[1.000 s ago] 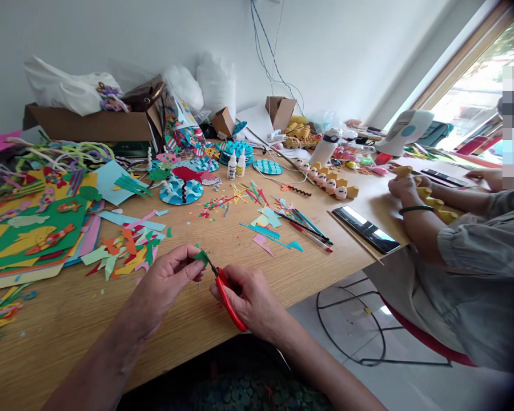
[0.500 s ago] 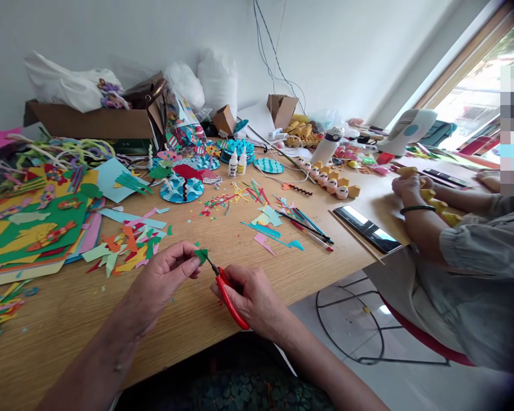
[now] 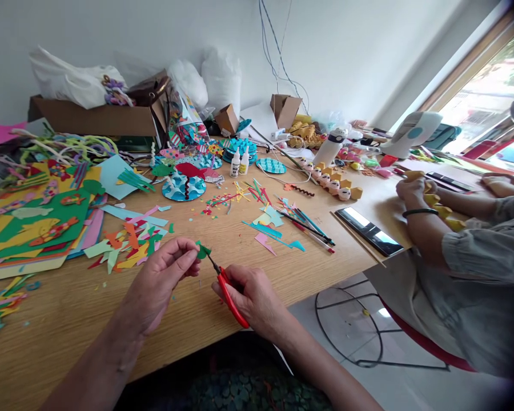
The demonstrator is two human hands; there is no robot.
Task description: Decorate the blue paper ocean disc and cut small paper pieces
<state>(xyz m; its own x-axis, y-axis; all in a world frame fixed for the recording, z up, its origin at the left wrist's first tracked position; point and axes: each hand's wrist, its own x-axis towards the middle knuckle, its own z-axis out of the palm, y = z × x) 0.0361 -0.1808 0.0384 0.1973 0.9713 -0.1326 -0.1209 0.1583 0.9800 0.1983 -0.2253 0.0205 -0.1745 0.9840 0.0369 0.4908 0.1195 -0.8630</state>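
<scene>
Vs half a second ago: green paper (image 3: 204, 250) has changed angle at the blades, now showing a curved outline and a pointed tip instead of a squarer face. Hands sit nearly the same; whole view slides slightly right, so the camera moved a bit.

Left hand (image 3: 171, 271) pinches the green paper between thumb and fingers, up off the desk (image 3: 68, 319). Right hand (image 3: 255, 294) grips the red-handled scissors (image 3: 231, 299), tips at the paper's right side. Can't tell how far apart the blades are.

Counts: 1 green piece in hand, 1 scissors, 2 small white bottles (image 3: 235, 164) side by side, 3 pencil-like sticks (image 3: 305, 226) together, 1 dark phone (image 3: 368, 231) with 1 thin wooden stick (image 3: 355, 235) along its near side. 1 wavy blue disc (image 3: 175, 191) under a red fish shape (image 3: 191, 170). Paper scraps (image 3: 129, 234) too many and overlapped to count.

Edges: desk front edge runs diagonally, lower left to upper right; the scissors' handle end is close to it. Bare wood between the hands and the pencil-like sticks, plus a wide strip left of the left forearm. Tightest side is beyond the left hand, where scraps lie near. Co-worker's hands (image 3: 411, 188), well apart at right, hold a yellow piece (image 3: 443, 211).
</scene>
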